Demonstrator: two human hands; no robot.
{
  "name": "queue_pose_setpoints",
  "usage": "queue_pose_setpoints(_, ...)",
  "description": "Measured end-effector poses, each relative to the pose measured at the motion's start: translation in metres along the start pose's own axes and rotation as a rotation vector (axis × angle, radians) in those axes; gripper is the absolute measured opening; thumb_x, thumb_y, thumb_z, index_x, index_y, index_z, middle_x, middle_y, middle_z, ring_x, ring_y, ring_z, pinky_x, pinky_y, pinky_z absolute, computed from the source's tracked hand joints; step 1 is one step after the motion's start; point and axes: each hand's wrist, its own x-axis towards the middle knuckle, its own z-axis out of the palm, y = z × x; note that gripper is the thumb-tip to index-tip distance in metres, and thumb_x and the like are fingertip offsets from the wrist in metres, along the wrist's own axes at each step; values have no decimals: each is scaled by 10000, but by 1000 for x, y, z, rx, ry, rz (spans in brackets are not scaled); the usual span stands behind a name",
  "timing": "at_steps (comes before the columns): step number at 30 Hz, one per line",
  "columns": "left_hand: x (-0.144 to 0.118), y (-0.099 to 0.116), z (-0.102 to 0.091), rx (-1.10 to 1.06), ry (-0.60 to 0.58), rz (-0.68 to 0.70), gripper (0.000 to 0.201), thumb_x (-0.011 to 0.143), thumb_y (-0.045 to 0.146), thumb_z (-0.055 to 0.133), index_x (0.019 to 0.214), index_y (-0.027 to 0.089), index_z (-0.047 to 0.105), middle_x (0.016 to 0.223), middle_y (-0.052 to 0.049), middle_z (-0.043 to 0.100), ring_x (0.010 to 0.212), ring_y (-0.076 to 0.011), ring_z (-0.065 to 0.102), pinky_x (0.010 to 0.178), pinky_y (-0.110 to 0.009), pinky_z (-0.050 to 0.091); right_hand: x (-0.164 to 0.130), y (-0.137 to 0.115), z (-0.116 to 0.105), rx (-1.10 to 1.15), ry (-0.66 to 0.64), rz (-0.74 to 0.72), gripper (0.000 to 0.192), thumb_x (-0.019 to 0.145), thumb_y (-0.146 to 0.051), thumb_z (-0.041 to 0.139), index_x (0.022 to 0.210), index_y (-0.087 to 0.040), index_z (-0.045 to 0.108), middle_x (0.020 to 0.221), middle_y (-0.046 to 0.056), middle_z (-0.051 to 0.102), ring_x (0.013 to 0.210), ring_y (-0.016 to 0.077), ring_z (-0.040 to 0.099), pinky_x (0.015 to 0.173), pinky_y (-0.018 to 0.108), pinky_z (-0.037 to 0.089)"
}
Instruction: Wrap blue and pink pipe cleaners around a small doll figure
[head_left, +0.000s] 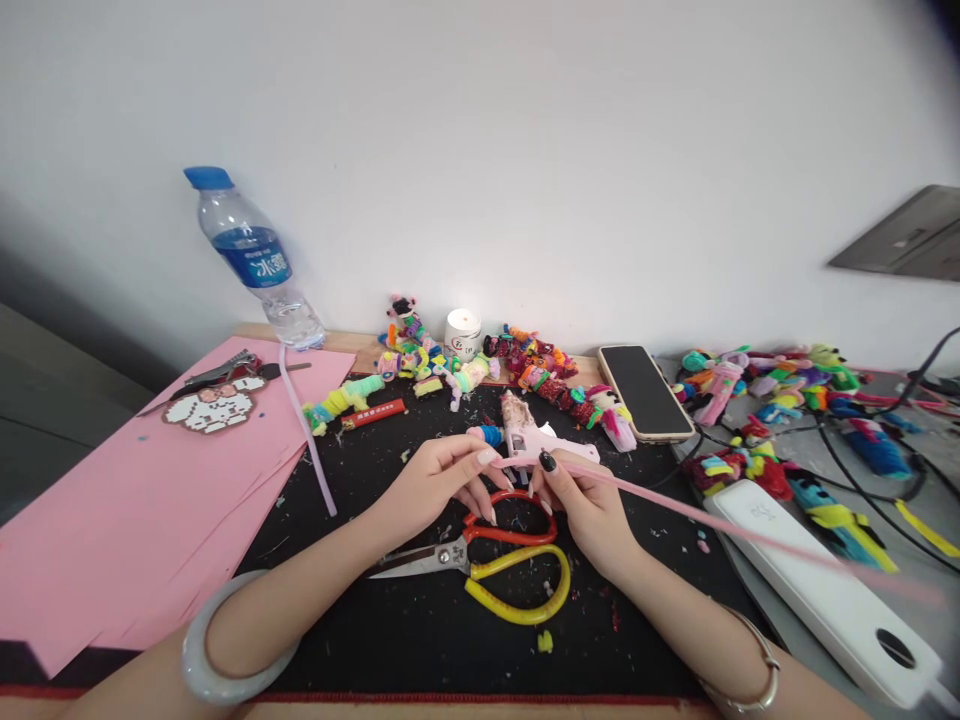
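Note:
A pink pipe cleaner (675, 506) runs between my two hands, its long free end trailing to the right. My left hand (442, 475) pinches it near its left end between thumb and fingers. A short distance to the right, my right hand (581, 500) pinches the same strand with thumb and forefinger. Just below both hands lie scissors (450, 556) with one red and one yellow handle, blades pointing left. Behind my hands rests a pale pink glue gun (536, 435) with a stained nozzle; my fingers partly hide it.
Black mat (360, 640), scattered with scraps. Pink sheets (112, 520) and a leaning water bottle (255, 260) are on the left. Colourful pipe-cleaner figures (540, 365) line the back beside a white jar (463, 335). A phone (645, 392), white power strip (817, 590) and black cables lie right.

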Motion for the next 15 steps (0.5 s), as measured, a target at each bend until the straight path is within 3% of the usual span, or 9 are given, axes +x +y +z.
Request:
queue_pose_setpoints(6,0,2,-2,-48,40,54,306,862,408,473,850,125,589,810,-65,658,521,-119,625,521,-240,498,0,0,0,23,-8,-9,395,913,-367,427,603,-161,561,507,-26,440,469,84,364,469,228,281)
queue_pose_setpoints(12,1,3,-4,-19,189,85,303,848,418,490,911,136,580,869,-78,670,528,-113,611,534,-246,497,1,0,0,28,13,0,376,908,-365,436,617,-164,563,503,-25,449,469,90,377,470,229,285)
queue_pose_setpoints(15,1,3,-4,36,229,98,269,830,393,528,833,130,585,789,-51,668,508,-103,596,531,-238,488,1,0,-1,19,13,-1,377,905,-367,441,616,-161,566,509,-23,451,476,91,382,469,228,283)
